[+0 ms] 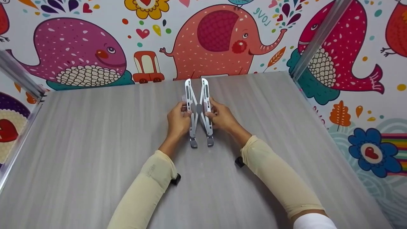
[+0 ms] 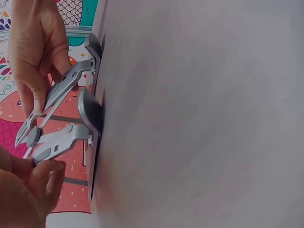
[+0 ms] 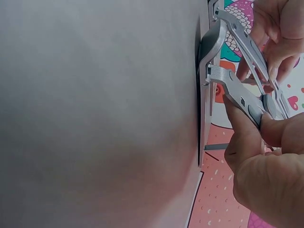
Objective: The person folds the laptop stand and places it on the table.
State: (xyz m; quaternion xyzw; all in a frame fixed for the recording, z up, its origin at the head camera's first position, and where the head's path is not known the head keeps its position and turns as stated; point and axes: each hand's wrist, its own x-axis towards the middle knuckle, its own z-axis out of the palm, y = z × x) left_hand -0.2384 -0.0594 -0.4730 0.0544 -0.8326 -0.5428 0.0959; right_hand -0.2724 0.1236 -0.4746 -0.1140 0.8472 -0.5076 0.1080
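A silver folding metal stand (image 1: 199, 105) lies on the grey table (image 1: 95, 143) near its far edge, its two slotted arms crossed in a narrow X around a centre pivot. My left hand (image 1: 178, 120) grips the left side of the stand and my right hand (image 1: 222, 117) grips the right side, both at about the pivot's height. In the left wrist view the left hand's fingers (image 2: 45, 173) pinch one arm of the stand (image 2: 61, 137). The right wrist view has the right hand's fingers (image 3: 247, 128) curled round an arm of the stand (image 3: 237, 90).
A wall with bright cartoon animals (image 1: 219, 41) rises right behind the table's far edge. Metal frame rails stand at the back left (image 1: 19, 76) and back right (image 1: 318, 35) corners. Bare tabletop lies on both sides of the stand and in front of it.
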